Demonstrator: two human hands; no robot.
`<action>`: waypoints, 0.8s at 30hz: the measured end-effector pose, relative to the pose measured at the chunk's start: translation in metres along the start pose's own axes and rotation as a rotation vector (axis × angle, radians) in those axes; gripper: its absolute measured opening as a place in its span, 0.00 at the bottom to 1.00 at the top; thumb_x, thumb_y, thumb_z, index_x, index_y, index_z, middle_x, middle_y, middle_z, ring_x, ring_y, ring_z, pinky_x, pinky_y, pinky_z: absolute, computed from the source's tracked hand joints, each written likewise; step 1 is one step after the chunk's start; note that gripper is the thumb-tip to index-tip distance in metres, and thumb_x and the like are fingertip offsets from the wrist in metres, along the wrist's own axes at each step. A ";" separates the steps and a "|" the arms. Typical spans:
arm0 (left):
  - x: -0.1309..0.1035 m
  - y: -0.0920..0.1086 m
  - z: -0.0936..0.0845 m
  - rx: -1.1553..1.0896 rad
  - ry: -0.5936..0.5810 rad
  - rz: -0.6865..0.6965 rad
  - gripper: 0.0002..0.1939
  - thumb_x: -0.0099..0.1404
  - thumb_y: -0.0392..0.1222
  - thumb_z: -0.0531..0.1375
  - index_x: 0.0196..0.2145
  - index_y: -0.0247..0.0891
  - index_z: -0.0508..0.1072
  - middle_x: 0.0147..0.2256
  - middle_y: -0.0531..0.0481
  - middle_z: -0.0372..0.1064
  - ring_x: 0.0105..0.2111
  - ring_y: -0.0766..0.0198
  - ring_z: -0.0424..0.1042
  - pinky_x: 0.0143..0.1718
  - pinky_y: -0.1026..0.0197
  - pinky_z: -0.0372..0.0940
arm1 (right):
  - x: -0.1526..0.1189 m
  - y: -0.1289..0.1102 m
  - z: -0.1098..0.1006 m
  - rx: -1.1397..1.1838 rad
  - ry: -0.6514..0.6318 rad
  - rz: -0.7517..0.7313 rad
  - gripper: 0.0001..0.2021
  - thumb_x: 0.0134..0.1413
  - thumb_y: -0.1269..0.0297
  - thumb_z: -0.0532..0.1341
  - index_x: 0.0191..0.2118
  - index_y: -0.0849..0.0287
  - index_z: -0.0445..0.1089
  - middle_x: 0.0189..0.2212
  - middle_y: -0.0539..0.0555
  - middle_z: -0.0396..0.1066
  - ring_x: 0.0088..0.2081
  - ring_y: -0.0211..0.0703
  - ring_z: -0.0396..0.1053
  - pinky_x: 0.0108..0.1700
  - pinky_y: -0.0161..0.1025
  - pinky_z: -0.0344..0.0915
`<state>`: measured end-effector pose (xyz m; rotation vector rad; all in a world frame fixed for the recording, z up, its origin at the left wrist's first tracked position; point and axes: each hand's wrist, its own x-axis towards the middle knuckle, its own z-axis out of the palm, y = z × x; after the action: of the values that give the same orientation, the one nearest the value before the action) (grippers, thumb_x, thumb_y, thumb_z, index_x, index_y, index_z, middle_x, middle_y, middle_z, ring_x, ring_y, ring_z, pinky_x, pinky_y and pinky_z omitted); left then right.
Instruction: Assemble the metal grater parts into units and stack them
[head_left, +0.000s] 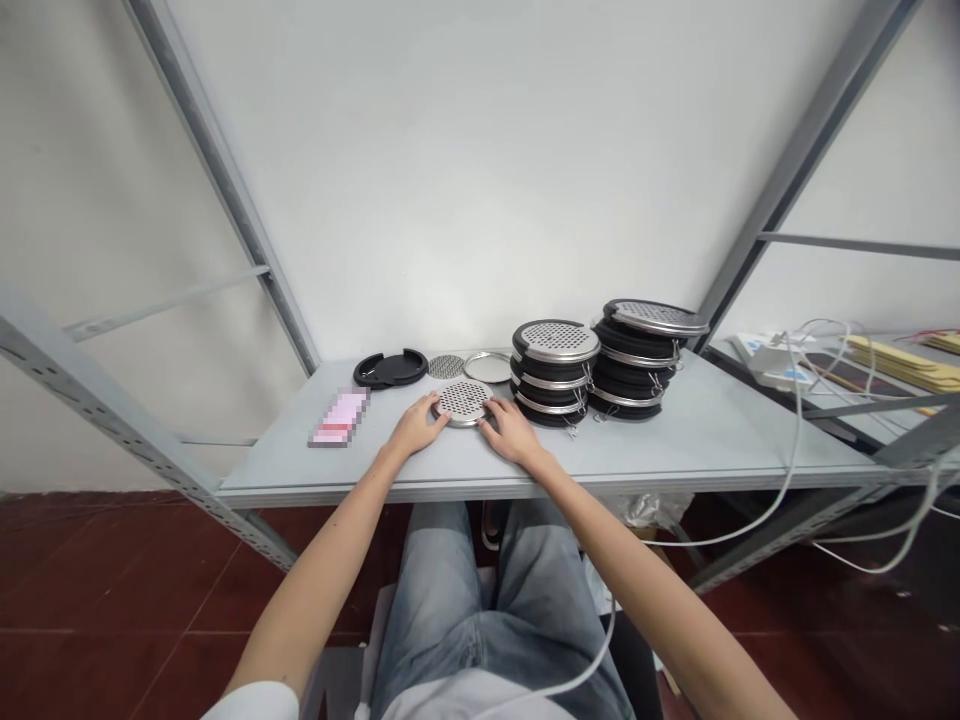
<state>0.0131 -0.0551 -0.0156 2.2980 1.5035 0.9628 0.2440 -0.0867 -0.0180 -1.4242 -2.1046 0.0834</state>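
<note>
On the grey table a round perforated metal plate with a shiny rim [463, 400] lies flat in front of me. My left hand [418, 428] grips its left edge, thumb toward the near side. At the right edge my right hand [513, 433] holds the same plate, with its fingers bent over the rim. Just behind it are a loose perforated disc [445, 367] and a bare metal ring [487, 367]. A black round holder with a notched raised rim [391, 368] sits at the back left.
Right of my hands stands a stack of black round units with perforated metal tops [556, 341]; a taller, leaning stack [652, 317] is beside it. A pixelated pink phone-like object [340, 416] lies at left. A white cable [793, 440] hangs over the table's right front edge.
</note>
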 end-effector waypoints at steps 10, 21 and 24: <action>0.001 -0.004 -0.001 0.063 -0.146 0.016 0.29 0.70 0.54 0.51 0.64 0.40 0.60 0.66 0.43 0.53 0.68 0.52 0.48 0.66 0.44 0.45 | 0.001 -0.003 0.003 -0.092 -0.054 0.011 0.31 0.65 0.52 0.50 0.65 0.72 0.53 0.65 0.70 0.53 0.65 0.56 0.51 0.65 0.48 0.50; 0.006 0.007 -0.004 0.039 -0.092 0.010 0.24 0.66 0.51 0.57 0.56 0.35 0.71 0.59 0.38 0.65 0.64 0.50 0.58 0.65 0.44 0.51 | -0.001 -0.008 -0.005 -0.048 -0.010 0.004 0.25 0.64 0.54 0.51 0.60 0.65 0.61 0.59 0.65 0.61 0.60 0.54 0.58 0.62 0.46 0.54; 0.013 0.007 -0.005 0.002 -0.154 -0.019 0.23 0.66 0.49 0.57 0.57 0.40 0.70 0.60 0.42 0.64 0.66 0.50 0.54 0.65 0.43 0.49 | 0.002 -0.007 -0.002 -0.065 -0.050 -0.011 0.28 0.65 0.56 0.50 0.64 0.69 0.55 0.66 0.68 0.51 0.66 0.55 0.50 0.65 0.47 0.49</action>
<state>0.0185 -0.0479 -0.0026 2.2966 1.4613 0.7609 0.2389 -0.0886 -0.0129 -1.4627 -2.1736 0.0475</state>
